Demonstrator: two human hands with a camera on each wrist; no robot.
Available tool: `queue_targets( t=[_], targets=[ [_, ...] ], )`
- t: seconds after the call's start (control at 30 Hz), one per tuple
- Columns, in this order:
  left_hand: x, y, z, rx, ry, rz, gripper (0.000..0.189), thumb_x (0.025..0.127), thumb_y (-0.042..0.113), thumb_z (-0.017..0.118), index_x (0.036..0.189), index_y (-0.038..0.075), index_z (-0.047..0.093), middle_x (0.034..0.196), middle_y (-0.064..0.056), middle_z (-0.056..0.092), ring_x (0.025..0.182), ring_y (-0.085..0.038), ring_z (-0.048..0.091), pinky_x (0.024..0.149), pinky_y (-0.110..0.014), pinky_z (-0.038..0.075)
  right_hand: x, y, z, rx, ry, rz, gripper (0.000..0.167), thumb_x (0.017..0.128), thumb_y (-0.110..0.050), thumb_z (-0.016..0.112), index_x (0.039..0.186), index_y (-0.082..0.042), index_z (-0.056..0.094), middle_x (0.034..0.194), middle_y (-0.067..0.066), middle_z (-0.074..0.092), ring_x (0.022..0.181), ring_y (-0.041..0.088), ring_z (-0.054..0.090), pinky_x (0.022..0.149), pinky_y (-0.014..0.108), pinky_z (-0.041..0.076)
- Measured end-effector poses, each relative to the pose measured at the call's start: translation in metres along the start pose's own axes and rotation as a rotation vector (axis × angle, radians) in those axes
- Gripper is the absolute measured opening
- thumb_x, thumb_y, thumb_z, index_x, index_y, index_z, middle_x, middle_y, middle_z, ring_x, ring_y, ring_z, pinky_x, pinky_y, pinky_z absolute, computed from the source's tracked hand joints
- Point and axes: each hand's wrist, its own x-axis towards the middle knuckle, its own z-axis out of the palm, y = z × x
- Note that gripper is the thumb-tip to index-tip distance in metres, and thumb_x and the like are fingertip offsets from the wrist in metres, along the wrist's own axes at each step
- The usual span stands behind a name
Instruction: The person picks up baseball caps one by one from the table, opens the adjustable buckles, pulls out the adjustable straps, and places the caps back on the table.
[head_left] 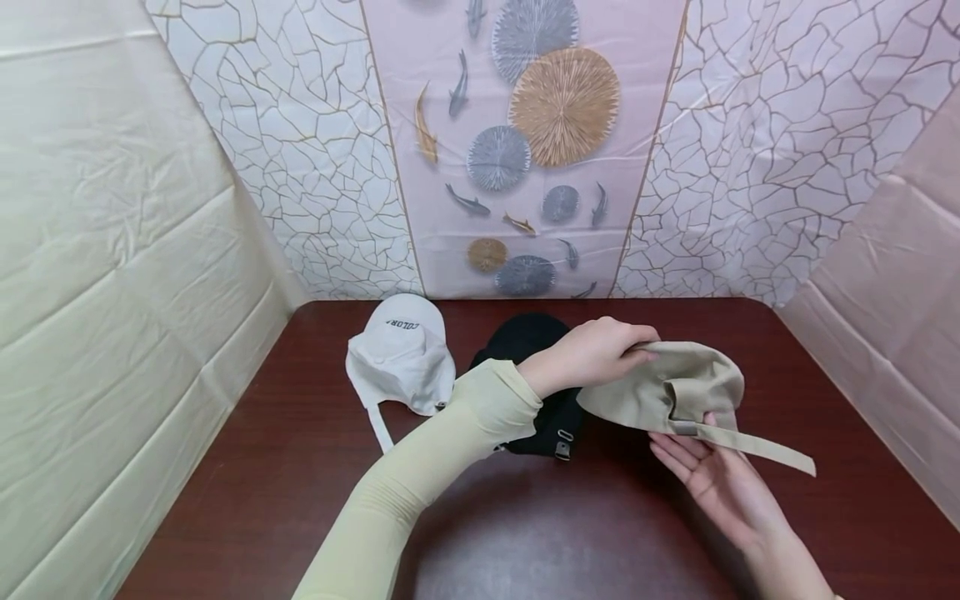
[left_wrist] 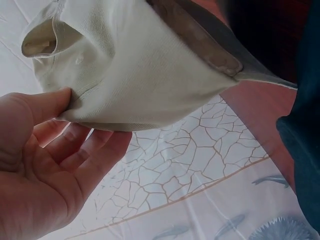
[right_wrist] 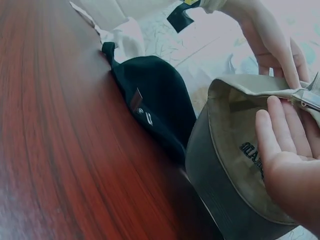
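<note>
A khaki baseball cap point(head_left: 630, 392) is held up over the right part of the table, its loose strap point(head_left: 780, 454) hanging out to the right. My left hand point(head_left: 592, 354) reaches across and pinches the cap's fabric between thumb and fingers, as the left wrist view of the hand point(left_wrist: 55, 160) shows. My right hand point(head_left: 720, 487) lies palm up under the strap side, fingers extended. In the right wrist view its fingertips point(right_wrist: 274, 102) are right at the cap's rim near the metal buckle point(right_wrist: 307, 100). Dark lettering point(right_wrist: 251, 155) shows inside the cap.
A black cap point(head_left: 528, 333) with a metal buckle lies mid-table, partly hidden behind my left forearm. Left of it lies a white cap point(head_left: 405, 367), its strap trailing forward. Patterned cloth point(head_left: 330, 150) hangs behind the dark red table point(head_left: 270, 467), with pale cloth walls at both sides.
</note>
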Motion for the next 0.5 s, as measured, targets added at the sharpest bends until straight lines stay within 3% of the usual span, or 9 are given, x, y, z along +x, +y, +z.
queue_targets(
  t=[0.2, 0.37, 0.43, 0.5],
  targets=[
    [-0.001, -0.002, 0.001, 0.02, 0.072, -0.007, 0.018, 0.102, 0.029, 0.06, 0.114, 0.018, 0.067, 0.094, 0.01, 0.063, 0.081, -0.003, 0.057, 0.074, -0.018, 0.044, 0.008, 0.004, 0.004, -0.005, 0.007, -0.029, 0.053, 0.111, -0.024, 0.015, 0.118, 0.001, 0.061, 0.133, 0.024, 0.06, 0.134, 0.04, 0.049, 0.113, 0.047, 0.034],
    [-0.011, 0.003, -0.006, 0.035, 0.28, -0.024, 0.027, 0.101, 0.027, 0.063, 0.125, 0.017, 0.064, 0.118, 0.005, 0.062, 0.11, -0.008, 0.058, 0.091, -0.02, 0.044, 0.024, 0.004, 0.015, -0.004, 0.031, -0.086, 0.047, 0.11, -0.027, 0.02, 0.129, 0.001, 0.053, 0.138, 0.027, 0.055, 0.133, 0.038, 0.05, 0.111, 0.047, 0.037],
    [-0.017, 0.007, -0.01, 0.016, 0.36, -0.027, 0.022, 0.1, 0.026, 0.064, 0.12, 0.017, 0.065, 0.117, 0.005, 0.063, 0.111, -0.01, 0.057, 0.092, -0.02, 0.044, 0.031, 0.004, 0.019, -0.01, 0.03, -0.109, 0.045, 0.11, -0.026, 0.021, 0.134, -0.001, 0.05, 0.141, 0.028, 0.053, 0.133, 0.038, 0.05, 0.111, 0.047, 0.038],
    [-0.023, 0.012, -0.013, -0.003, 0.409, -0.014, 0.014, 0.1, 0.025, 0.064, 0.111, 0.017, 0.066, 0.107, 0.006, 0.063, 0.103, -0.008, 0.058, 0.086, -0.018, 0.044, 0.037, 0.005, 0.023, -0.014, 0.032, -0.127, 0.044, 0.111, -0.024, 0.022, 0.134, -0.001, 0.051, 0.14, 0.028, 0.053, 0.132, 0.038, 0.051, 0.11, 0.046, 0.038]
  ],
)
